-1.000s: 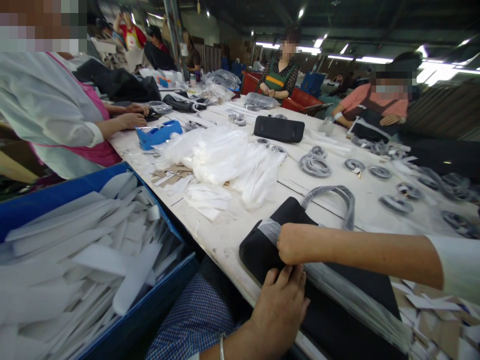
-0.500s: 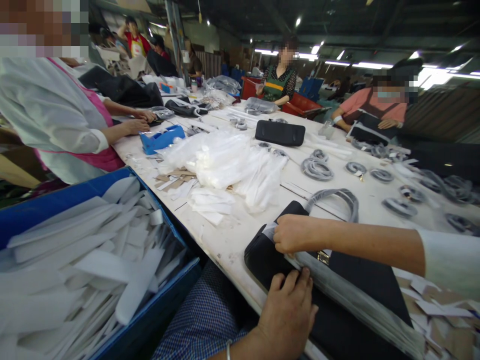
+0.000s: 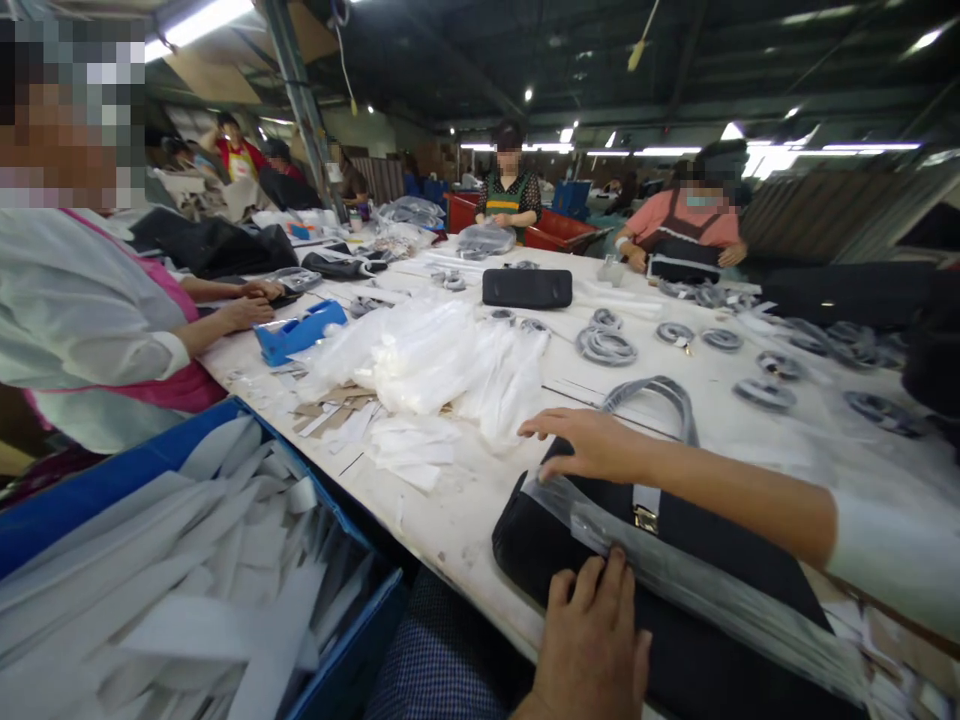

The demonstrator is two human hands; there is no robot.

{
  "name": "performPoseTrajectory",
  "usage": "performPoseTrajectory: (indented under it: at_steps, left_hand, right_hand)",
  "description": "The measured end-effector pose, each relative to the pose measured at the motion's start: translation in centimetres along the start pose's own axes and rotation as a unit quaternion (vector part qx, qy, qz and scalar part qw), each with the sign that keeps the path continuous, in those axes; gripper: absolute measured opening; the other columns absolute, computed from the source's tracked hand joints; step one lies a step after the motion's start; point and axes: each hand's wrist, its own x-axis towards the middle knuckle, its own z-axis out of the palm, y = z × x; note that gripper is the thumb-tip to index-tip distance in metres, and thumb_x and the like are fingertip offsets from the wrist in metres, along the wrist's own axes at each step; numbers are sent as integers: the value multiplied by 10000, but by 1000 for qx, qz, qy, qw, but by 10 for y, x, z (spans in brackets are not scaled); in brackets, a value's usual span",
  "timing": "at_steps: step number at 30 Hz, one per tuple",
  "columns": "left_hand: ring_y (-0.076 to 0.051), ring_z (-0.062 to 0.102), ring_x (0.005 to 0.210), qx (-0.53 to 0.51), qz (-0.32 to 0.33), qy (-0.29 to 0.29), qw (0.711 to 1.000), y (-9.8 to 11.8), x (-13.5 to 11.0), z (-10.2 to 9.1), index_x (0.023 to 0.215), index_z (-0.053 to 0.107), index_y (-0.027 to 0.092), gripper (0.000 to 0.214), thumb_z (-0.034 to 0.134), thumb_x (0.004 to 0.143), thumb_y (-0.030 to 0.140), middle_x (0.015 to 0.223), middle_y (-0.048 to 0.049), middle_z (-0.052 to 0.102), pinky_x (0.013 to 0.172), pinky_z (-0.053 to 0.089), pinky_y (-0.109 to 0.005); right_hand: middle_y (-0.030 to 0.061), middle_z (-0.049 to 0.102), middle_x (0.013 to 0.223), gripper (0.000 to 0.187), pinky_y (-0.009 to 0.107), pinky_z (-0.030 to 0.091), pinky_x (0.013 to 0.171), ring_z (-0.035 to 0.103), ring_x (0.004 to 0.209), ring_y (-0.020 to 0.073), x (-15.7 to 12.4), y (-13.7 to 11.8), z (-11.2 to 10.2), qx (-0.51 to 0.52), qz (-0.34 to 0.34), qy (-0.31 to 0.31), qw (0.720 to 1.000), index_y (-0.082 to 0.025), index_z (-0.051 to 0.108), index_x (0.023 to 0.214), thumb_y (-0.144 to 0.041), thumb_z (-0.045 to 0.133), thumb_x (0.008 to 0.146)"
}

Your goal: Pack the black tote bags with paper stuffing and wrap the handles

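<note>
Black bag (image 3: 697, 640); long axis slanting down rightward

Dark ceiling (image 3: 585, 60), strip lights (image 3: 208, 20) (glowing white), metal post (image 3: 295, 95), ribbed panelling (image 3: 817, 210), white worktable (image 3: 469, 510)

Black bag (image 3: 536, 540): dark and round-cornered, lying along the near edge of the table (image 3: 450, 525).
Plastic strip (image 3: 697, 575): clear and wrinkled — laid lengthwise across the bag.
Gold clasp (image 3: 645, 519): small and shiny — set below a pale tab (image 3: 646, 497), just beside the strip.
Grey loop (image 3: 679, 402): arched at the bag's far side.
</note>
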Motion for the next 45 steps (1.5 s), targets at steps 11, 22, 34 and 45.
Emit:
performPoseTrajectory:
  at_steps: [11,22,34,45]
  left_hand:
    - [-256,496,1222,-16,14,5,1000,-5,-4,7,1413,488,148,509,393,997,426,1505,-56,448,919,443,-404]
    - [-248,491,1227,-45,17,-19,999,-5,0,-5,1420,474,208,494,466,967,406,1483,-33,479,944,447,-413]
    - [-291,535,1116,-113,16,-31,993,-6,-5,-4,1120,626,186,267,544,905,321,1128,-84,671,901,443,-457]
    - [-100,629,1084,-219,139,-56,964,-48,-35,-49,1266,592,231,334,419,980,237,1245,18,677,975,448,-232]
  right_hand:
    - [145,531,1349,1081,453,376,1041,466,1202,324,-31,15,57,93,89,-6,992,-188,369,1486,-559,838,585]
    - [67,716,1028,302,326,486,836,644,884,210,-23,2,66,149,159,200,955,-198,700,1155,-323,647,886]
    - [20,404,1528,481,578,247,1146,285,1441,280,-117,-33,109,-62,85,106,989,-289,394,1476,-357,410,1000]
    - [-3,674,1255,443,484,324,1151,606,1179,262,-114,-37,113,-26,15,358,933,-374,551,1357,-305,520,920]
